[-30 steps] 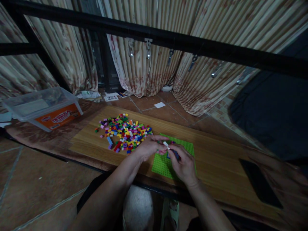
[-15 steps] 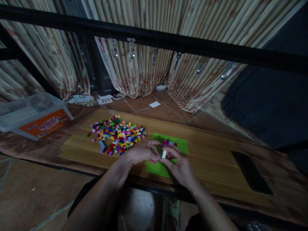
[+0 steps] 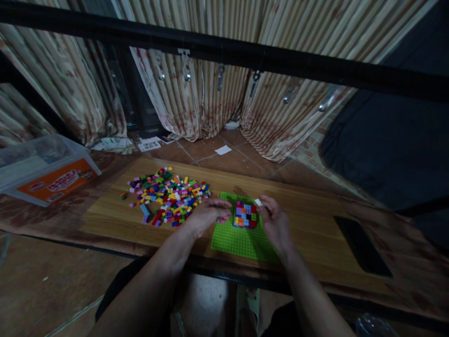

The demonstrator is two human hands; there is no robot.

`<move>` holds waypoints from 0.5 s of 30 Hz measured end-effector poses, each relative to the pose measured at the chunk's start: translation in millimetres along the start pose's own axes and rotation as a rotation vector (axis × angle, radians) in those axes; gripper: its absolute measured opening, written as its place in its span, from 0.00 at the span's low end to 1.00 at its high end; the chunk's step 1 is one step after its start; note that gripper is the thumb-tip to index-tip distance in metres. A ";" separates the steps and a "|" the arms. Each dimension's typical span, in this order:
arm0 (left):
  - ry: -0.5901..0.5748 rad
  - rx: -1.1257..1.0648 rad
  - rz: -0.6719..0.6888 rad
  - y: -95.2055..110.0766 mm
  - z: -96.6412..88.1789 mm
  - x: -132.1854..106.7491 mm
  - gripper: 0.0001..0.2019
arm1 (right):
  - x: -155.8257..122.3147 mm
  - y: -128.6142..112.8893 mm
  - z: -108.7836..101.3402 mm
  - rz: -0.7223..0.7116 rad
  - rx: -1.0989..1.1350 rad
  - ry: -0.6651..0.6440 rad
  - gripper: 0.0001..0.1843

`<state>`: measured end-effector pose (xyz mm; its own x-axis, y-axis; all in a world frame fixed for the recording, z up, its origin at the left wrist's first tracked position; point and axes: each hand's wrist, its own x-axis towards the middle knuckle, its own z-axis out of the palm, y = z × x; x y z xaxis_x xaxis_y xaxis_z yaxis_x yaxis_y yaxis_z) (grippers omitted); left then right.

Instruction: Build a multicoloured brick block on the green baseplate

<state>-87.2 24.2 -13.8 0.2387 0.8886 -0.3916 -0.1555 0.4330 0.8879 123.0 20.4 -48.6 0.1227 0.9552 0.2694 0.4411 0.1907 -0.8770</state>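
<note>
A green baseplate (image 3: 242, 241) lies on the wooden board (image 3: 308, 224) in front of me. On it sits a small square block of mixed coloured bricks (image 3: 245, 215). My right hand (image 3: 277, 224) rests at the right side of that block and pinches a small white brick (image 3: 258, 202) between its fingertips. My left hand (image 3: 206, 216) lies at the plate's left edge, fingers curled, next to the pile of loose coloured bricks (image 3: 168, 194); I cannot make out what, if anything, it holds.
A clear plastic box with an orange label (image 3: 45, 171) stands at the far left. A dark flat phone (image 3: 361, 245) lies on the board at the right. A black bar (image 3: 245, 51) and curtains (image 3: 210, 93) cross the back.
My hands have parted from above the plate, uncovering the coloured block. The right hand carried the white brick up and to the right; the left hand drew back to the plate's left edge.
</note>
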 end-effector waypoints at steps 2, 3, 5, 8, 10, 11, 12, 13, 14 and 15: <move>0.021 0.011 0.002 0.5 0.6 0.4 0.09 | 2.7 0.4 0.6 -0.046 -0.105 -0.040 0.17; 0.027 0.017 0.003 0.9 0.9 0.4 0.09 | 4.7 1.1 1.4 -0.061 -0.130 -0.063 0.16; 0.033 0.027 0.005 1.4 1.6 0.2 0.09 | 9.5 3.8 3.9 -0.077 -0.161 -0.103 0.14; 0.036 0.031 0.011 1.2 2.7 -0.2 0.08 | 16.8 9.9 7.6 -0.076 -0.198 -0.133 0.13; 0.042 0.030 0.011 0.8 3.3 -0.2 0.08 | 19.8 13.3 8.7 -0.073 -0.201 -0.159 0.13; 0.046 0.028 0.011 0.7 3.6 -0.2 0.08 | 20.6 14.4 8.8 -0.074 -0.201 -0.169 0.13; 0.048 0.027 0.011 0.8 3.8 -0.1 0.08 | 20.9 15.1 8.6 -0.078 -0.199 -0.179 0.13; 0.050 0.028 0.012 0.9 4.0 0.1 0.08 | 20.8 15.5 8.1 -0.081 -0.195 -0.186 0.12; 0.049 0.031 0.013 1.2 4.3 0.3 0.07 | 20.5 15.6 7.5 -0.082 -0.192 -0.191 0.12; 0.049 0.034 0.014 1.3 4.5 0.5 0.07 | 20.0 15.5 6.8 -0.083 -0.190 -0.195 0.12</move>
<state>-82.9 24.5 -11.7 0.1894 0.9015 -0.3892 -0.1262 0.4155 0.9008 126.2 44.0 -59.5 -0.0859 0.9672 0.2392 0.6039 0.2415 -0.7596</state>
